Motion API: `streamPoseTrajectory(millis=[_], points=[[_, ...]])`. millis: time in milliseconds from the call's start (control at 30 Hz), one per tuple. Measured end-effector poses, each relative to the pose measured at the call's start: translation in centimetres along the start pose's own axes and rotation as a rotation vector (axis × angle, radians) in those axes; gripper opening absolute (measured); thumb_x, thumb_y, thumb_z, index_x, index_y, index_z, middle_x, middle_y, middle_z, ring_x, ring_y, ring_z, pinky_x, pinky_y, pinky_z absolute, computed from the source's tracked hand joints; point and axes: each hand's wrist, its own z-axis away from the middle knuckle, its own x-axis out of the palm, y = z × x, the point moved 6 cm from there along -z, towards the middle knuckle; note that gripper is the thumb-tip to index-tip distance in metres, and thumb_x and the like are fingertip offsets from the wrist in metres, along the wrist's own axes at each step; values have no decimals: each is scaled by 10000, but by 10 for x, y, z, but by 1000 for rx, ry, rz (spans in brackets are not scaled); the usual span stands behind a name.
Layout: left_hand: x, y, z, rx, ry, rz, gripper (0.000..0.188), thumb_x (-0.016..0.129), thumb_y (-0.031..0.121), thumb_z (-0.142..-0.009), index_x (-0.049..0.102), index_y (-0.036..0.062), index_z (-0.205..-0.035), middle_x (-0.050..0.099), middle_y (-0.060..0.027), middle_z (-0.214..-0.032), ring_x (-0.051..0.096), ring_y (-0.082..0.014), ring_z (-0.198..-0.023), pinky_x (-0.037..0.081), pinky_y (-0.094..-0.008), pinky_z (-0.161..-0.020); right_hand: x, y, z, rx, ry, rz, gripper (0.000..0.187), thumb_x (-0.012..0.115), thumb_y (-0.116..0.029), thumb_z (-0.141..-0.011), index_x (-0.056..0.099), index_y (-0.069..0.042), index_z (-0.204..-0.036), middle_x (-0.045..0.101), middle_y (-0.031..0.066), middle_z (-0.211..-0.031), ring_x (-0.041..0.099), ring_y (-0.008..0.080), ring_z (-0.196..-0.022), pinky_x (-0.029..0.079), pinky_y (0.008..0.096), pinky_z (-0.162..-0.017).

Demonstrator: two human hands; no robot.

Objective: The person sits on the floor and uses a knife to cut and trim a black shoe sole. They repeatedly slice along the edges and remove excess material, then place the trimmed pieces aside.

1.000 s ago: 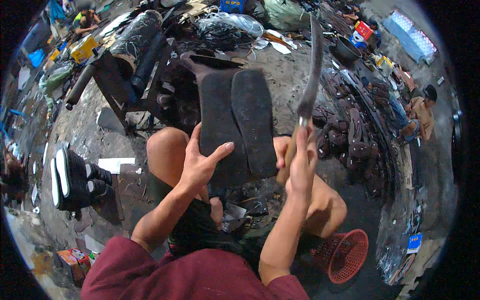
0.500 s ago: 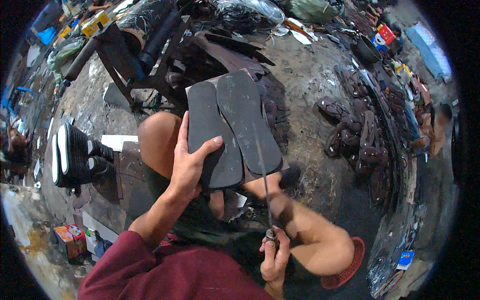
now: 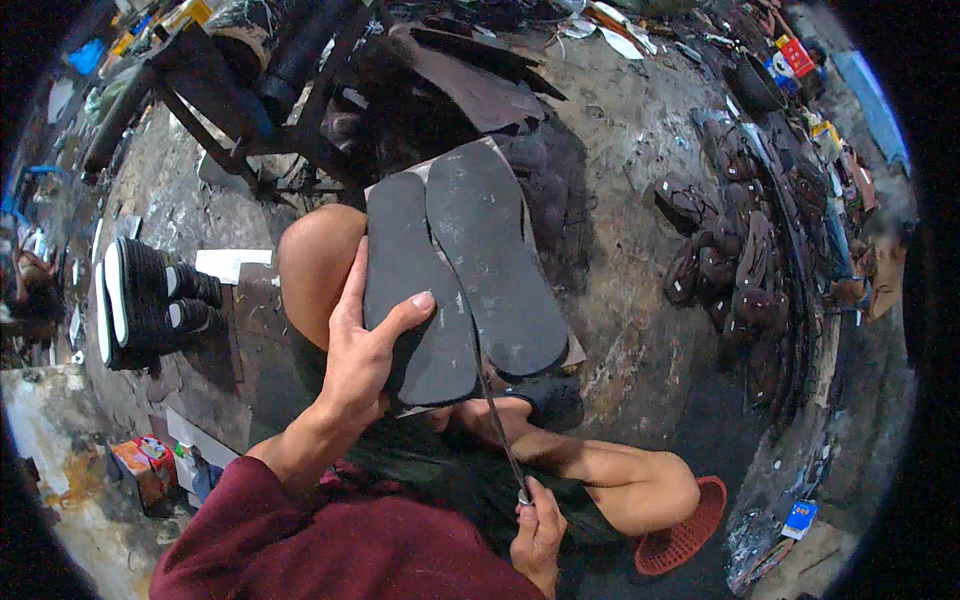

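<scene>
- The left hand (image 3: 362,358) holds the sheet (image 3: 576,352) and its two dark grey soles by their left side, thumb flat on the face of the left sole (image 3: 405,275), one finger along its outer edge; the other fingers are mostly hidden.
- The right sole (image 3: 495,260) lies just beside the left one on the same sheet, set a little higher, with a narrow gap between them.
- Both soles are in front of the person, tilted, near the bent left knee (image 3: 318,268); pale scuffs mark their surfaces.
- The sheet shows as a thin border past the soles, mainly at the top and the lower right corner.
- The right hand (image 3: 540,535) is closed around the handle of a knife (image 3: 506,440), low and near the lap; the handle is mostly covered.
- The blade slants up and leftward to the lower end of the gap; how deep it sits there, I cannot tell.
- Under the right leg (image 3: 630,485) a red basket (image 3: 685,530) shows in part.
- On the floor at the left stands a black and white stack (image 3: 140,310), near white paper (image 3: 233,264).
- Brown sandals (image 3: 740,255) lie heaped at the right.
- A dark metal stand (image 3: 225,110) rises at the upper left.
</scene>
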Motion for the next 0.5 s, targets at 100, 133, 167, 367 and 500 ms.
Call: streamPoseTrajectory(millis=[100,133,167,367,500], points=[[-2,-3,-2,33,-20,3,878,728,81,-813,197,-12,-1506,482,-148,-1344,549,-194,-1132,486,-301,-938,10,-5,-16,-65,43,6,348,533,-67,-884,580,-15,-1225,601,195,-852,593,378,-703,483,440,-614],[-2,-3,-3,49,-30,11,880,729,79,-811,197,-16,-1505,481,-149,-1346,546,-193,-1135,481,-298,-943,13,-4,-18,-102,64,11,345,536,-60,-881,583,-17,-1219,615,210,-888,608,397,-742,497,452,-651],[-1,-3,-4,55,-34,11,882,729,76,-810,195,-19,-1505,474,-151,-1354,541,-193,-1143,477,-299,-949,14,-4,-21,-97,73,6,352,539,-59,-879,583,-22,-1226,615,210,-891,609,398,-745,499,452,-654],[0,-6,-5,83,-45,-42,907,738,59,-797,181,-21,-1509,419,-159,-1409,506,-203,-1200,448,-309,-991,22,-13,-48,-112,51,49,394,563,-50,-867,585,-48,-1261,624,213,-925,622,402,-779,510,452,-678],[-6,-9,-6,104,-42,-117,932,750,55,-782,175,-14,-1512,394,-163,-1437,481,-214,-1237,418,-322,-1027,37,-14,-68,-163,83,33,402,580,-51,-859,590,-47,-1261,635,215,-973,630,407,-804,512,456,-697]])
